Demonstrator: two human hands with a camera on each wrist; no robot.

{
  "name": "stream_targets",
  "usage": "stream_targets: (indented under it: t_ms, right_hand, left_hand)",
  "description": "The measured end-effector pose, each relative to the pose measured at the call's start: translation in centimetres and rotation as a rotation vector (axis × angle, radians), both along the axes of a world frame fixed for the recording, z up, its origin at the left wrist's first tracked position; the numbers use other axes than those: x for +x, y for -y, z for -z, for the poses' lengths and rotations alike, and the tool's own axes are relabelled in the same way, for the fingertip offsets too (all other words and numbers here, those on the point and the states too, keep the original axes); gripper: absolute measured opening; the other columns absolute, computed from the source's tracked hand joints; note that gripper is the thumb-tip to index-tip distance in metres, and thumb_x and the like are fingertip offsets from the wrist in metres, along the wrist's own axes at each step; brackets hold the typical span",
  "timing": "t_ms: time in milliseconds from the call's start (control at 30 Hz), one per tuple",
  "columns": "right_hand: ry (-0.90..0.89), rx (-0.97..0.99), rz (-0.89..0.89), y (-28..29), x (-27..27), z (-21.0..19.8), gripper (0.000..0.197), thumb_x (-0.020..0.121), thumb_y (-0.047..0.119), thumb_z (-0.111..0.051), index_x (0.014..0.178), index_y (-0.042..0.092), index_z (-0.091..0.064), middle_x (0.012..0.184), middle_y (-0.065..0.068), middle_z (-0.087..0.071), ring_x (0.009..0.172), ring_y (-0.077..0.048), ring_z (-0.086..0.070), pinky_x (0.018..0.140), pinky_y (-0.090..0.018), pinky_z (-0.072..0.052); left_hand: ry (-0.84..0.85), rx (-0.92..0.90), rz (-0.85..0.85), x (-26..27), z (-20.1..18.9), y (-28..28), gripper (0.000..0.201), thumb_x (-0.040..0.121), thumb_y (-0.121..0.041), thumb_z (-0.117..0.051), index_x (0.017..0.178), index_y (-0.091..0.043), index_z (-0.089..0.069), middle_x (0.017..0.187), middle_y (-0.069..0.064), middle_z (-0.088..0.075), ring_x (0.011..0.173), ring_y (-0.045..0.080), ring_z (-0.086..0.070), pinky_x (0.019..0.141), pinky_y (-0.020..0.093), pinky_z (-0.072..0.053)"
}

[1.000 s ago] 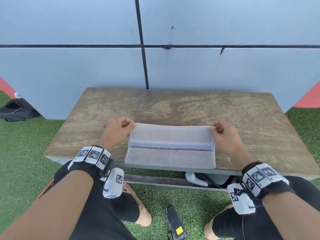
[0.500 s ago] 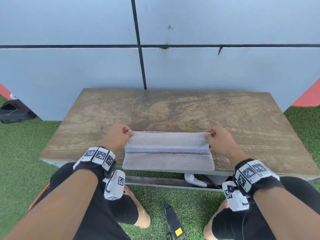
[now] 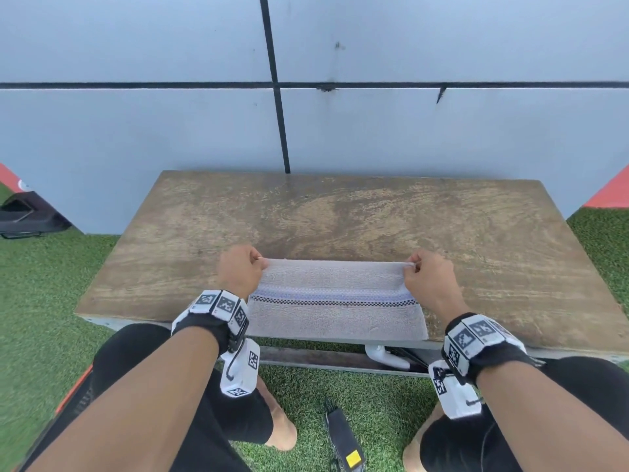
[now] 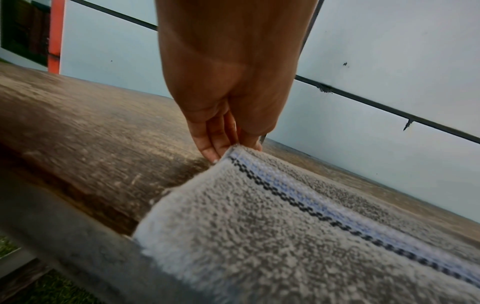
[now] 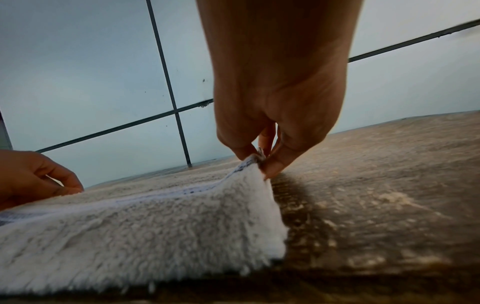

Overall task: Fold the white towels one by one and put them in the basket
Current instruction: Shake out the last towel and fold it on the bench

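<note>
A white towel [image 3: 337,311] with a blue band and a black checked stripe lies along the near edge of the wooden table [image 3: 340,216]. My left hand [image 3: 240,270] pinches its far left corner, and my right hand [image 3: 425,279] pinches its far right corner. Both far corners are lifted slightly off the wood. In the left wrist view the fingertips [image 4: 215,153] pinch the towel [image 4: 272,236] at the stripe's end. The right wrist view shows thumb and fingers [image 5: 270,166] pinching the raised corner of the towel [image 5: 155,226]. No basket is in view.
A pale tiled wall [image 3: 374,124] stands right behind the table. Artificial grass [image 3: 41,284] surrounds it. A black object [image 3: 23,216] lies on the grass at far left, and a black device with a yellow label [image 3: 343,437] lies between my knees.
Both hands have drawn the towel's far edge toward me, so the visible strip beyond the stripe has become narrower. The near edge stays at the table's front.
</note>
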State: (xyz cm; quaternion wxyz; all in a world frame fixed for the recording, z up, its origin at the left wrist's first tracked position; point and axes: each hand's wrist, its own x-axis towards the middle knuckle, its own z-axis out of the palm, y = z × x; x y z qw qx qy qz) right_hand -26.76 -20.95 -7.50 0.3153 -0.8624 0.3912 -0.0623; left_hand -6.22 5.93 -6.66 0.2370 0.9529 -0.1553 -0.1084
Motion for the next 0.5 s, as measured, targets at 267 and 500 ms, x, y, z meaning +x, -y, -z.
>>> stream_targets:
  t_ms: [267,500]
  right_hand:
    - [-0.026,0.057,0.065,-0.06,0.35,-0.20,0.007,0.088,0.012,-0.056,0.086,0.018,-0.060,0.083,-0.008,-0.066,0.070,-0.026,-0.067,0.064,-0.040,-0.061]
    - [-0.024,0.056,0.064,0.01,-0.02,-0.21,0.002,0.091,0.018,-0.060,0.093,0.020,-0.061,0.085,-0.003,-0.065,0.071,-0.023,-0.066,0.072,-0.043,-0.061]
  left_hand:
    - [-0.040,0.010,-0.023,-0.03,-0.26,0.21,0.017,0.096,-0.028,-0.066,0.089,-0.013,-0.070,0.088,0.007,-0.071,0.076,0.018,-0.059,0.067,0.028,-0.044]
    - [-0.091,-0.014,-0.076,0.17,-0.46,0.40,0.024,0.093,-0.029,-0.071,0.087,-0.005,-0.074,0.074,0.008,-0.068,0.062,0.015,-0.056,0.060,0.024,-0.044]
